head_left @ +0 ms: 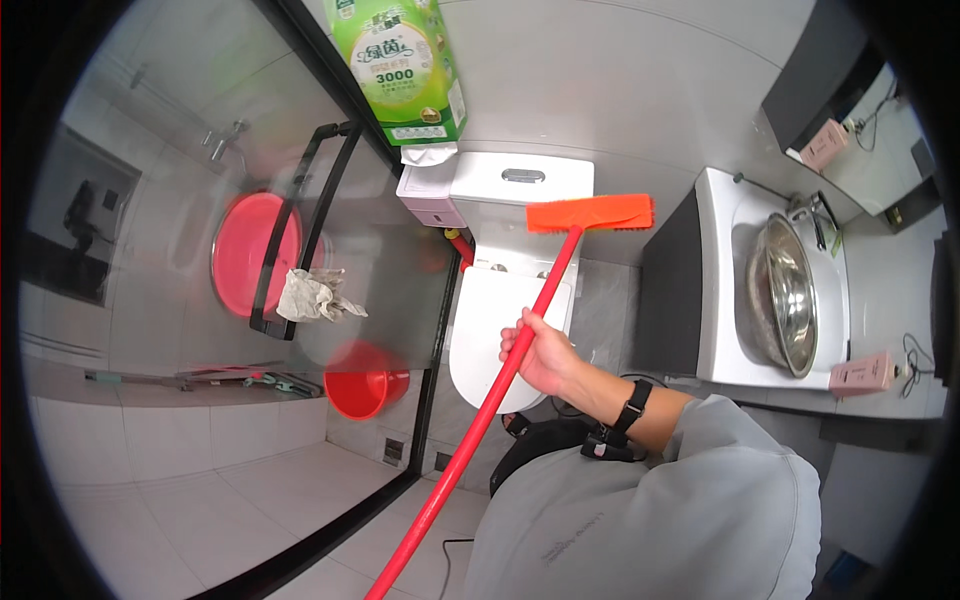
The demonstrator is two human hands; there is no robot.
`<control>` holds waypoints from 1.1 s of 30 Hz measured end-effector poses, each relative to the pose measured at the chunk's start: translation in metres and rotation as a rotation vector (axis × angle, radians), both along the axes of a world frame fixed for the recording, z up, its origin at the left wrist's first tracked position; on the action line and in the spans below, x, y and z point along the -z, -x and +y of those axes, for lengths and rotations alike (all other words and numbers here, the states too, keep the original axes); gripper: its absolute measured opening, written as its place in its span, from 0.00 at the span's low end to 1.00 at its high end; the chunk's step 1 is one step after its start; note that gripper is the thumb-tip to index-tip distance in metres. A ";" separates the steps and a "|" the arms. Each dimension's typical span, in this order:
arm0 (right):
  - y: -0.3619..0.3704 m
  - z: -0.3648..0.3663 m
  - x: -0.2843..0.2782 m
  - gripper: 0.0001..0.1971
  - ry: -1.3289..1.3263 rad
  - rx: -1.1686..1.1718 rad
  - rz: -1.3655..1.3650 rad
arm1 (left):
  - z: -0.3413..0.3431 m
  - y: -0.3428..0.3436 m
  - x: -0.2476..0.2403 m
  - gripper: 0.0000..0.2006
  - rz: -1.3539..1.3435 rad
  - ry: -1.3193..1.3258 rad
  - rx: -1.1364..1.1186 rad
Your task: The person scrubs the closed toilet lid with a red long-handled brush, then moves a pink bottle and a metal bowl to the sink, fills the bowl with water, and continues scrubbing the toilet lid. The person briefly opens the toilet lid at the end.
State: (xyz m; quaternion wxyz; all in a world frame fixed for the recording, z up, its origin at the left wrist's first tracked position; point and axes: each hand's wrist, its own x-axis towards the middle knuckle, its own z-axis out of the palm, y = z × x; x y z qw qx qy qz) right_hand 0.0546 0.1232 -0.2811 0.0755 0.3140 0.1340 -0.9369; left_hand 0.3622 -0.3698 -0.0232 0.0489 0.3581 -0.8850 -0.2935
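Note:
My right hand (pixel 543 352) is closed round the red pole of a floor brush (pixel 483 425), above the white toilet (pixel 505 335). The pole runs slantwise from the lower edge up to a flat orange head (pixel 588 213) with short bristles at its end. That head is raised in front of the toilet tank (pixel 523 178), on its right side. The toilet lid is down, and the pole passes across it in view. A black band circles my right wrist. My left hand is out of view.
A black-framed glass partition (pixel 385 270) with a handle and a hanging grey cloth (pixel 315 296) stands at left. Near it are a red bucket (pixel 366 383) and pink basin (pixel 256 254). Right, a sink counter (pixel 715 290) holds a metal bowl (pixel 785 295). A green tissue pack (pixel 400 75) stands behind.

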 end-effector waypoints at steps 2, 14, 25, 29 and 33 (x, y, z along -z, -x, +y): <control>0.017 0.014 -0.013 0.14 -0.020 0.072 0.030 | 0.034 0.008 -0.008 0.11 -0.017 0.141 0.005; 0.180 -0.048 0.005 0.10 -0.048 -0.020 0.102 | 0.165 0.066 -0.087 0.26 -0.193 0.789 -0.317; 0.132 -0.006 -0.009 0.10 -0.159 0.042 0.137 | 0.094 0.083 -0.083 0.16 0.706 0.558 0.019; 0.200 -0.082 -0.009 0.11 -0.087 -0.049 0.164 | 0.086 0.098 -0.105 0.20 0.590 0.930 0.128; 0.163 -0.062 -0.012 0.12 -0.057 -0.024 0.110 | 0.056 0.098 -0.114 0.22 0.716 0.928 0.149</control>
